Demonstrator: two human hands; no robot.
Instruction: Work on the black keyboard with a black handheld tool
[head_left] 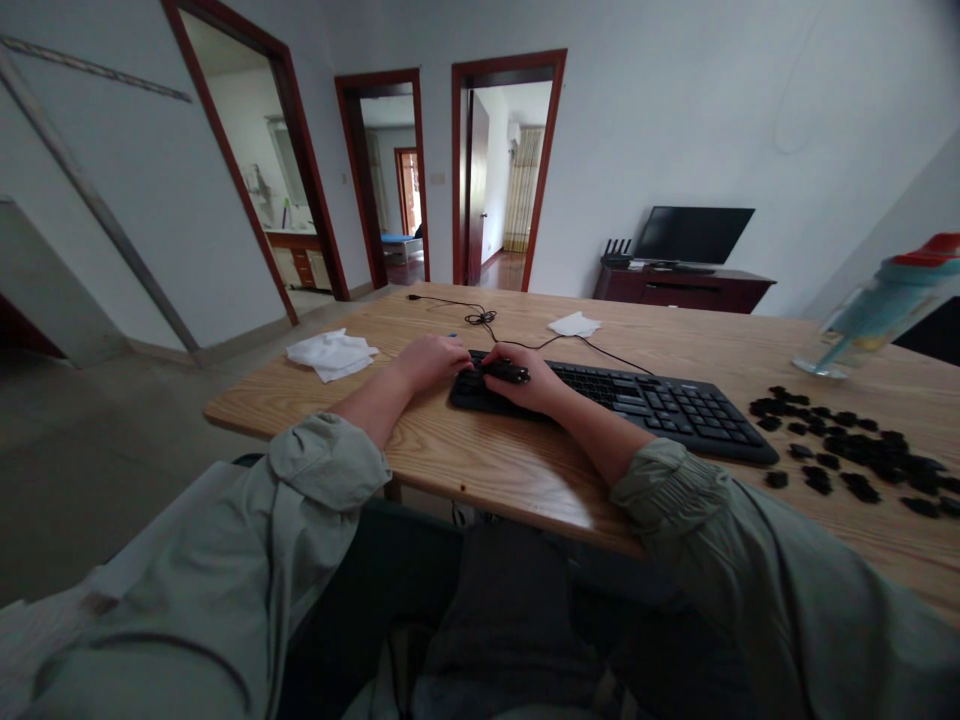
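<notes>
A black keyboard point(679, 405) lies across the wooden table, its left part behind my hands. My left hand point(427, 362) rests at the keyboard's left end, with its fingers bent and closed against the far corner. A small blue bit shows beyond those fingers; its kind is unclear. In my right hand point(525, 378) is a short black-handled tool point(508, 372), held low over the left keys. The tool's tip is hidden. Many loose black pieces, apparently keycaps point(885, 455), are spread on the table to the right of the keyboard.
Crumpled white tissue point(330, 352) lies on the left, and another white tissue point(574, 323) sits behind the keyboard. A black cable point(480, 316) is coiled at the far side. On the right stands a clear bottle point(862, 310) with a red lid. The table's front edge point(517, 500) runs below my forearms.
</notes>
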